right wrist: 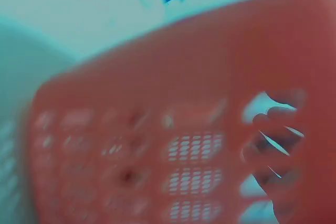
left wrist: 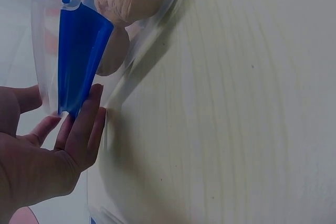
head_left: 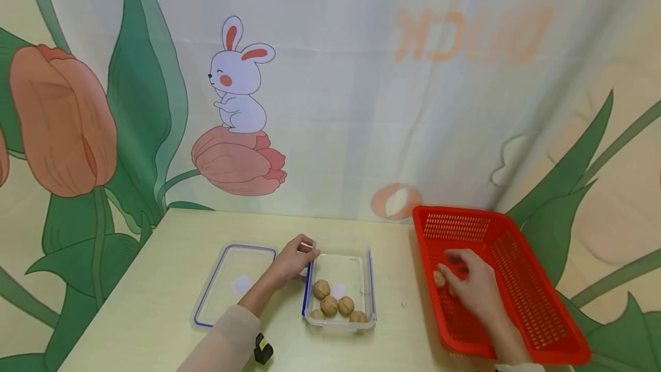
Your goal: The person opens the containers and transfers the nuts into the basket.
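My left hand (head_left: 294, 260) grips the far left corner of a clear plastic food container (head_left: 373, 280), thumb at the rim and fingers outside. In the left wrist view the fingers (left wrist: 86, 124) sit at the end of its hanging blue latch (left wrist: 81, 51). Several walnuts (head_left: 329, 305) lie in the container's near end. Over at the red basket (head_left: 555, 280), my right hand (head_left: 475, 289) is inside, its fingertips pinching a walnut (head_left: 439, 279) close to the left wall. The right wrist view is blurred and mostly filled by the basket's wall (right wrist: 157, 61).
A clear lid (head_left: 209, 291) with a blue seal lies flat left of the container. Near the front of the pale table (head_left: 395, 337) sits a small black object (head_left: 263, 349) with a yellow mark. A printed curtain (head_left: 335, 102) hangs behind the table.
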The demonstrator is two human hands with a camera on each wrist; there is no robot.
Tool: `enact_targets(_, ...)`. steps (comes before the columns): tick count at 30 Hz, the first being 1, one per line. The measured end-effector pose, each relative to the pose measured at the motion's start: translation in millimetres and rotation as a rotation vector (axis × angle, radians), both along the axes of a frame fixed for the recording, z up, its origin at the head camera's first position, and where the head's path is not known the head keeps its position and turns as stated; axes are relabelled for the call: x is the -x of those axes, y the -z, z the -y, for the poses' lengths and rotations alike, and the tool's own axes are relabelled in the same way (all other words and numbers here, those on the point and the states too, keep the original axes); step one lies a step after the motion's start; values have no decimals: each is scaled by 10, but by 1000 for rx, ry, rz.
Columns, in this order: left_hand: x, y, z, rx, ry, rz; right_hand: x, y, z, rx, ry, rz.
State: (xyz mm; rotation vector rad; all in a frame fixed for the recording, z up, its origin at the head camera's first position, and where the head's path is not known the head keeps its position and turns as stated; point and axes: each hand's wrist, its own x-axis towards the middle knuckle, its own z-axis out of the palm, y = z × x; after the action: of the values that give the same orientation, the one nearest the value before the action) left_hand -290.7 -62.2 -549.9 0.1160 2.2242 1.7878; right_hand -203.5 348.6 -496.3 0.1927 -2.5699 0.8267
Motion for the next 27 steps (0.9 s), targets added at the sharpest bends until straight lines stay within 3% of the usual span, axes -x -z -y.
enact_targets(7, -11, 18, 6, -1, 2, -7, -54, -249, 420, 81, -65, -16)
enact_targets(12, -10, 11, 1, 3, 2, -1, -8, -288, 789, 129, -141, -33)
enact_targets(19, -4, 8, 1, -2, 1, -5, 111, -123, 1288, 209, -274, -52)
enact_targets(27, -9, -20, 23, -6, 14, -5, 164, 180, 1805, 231, -379, -1)
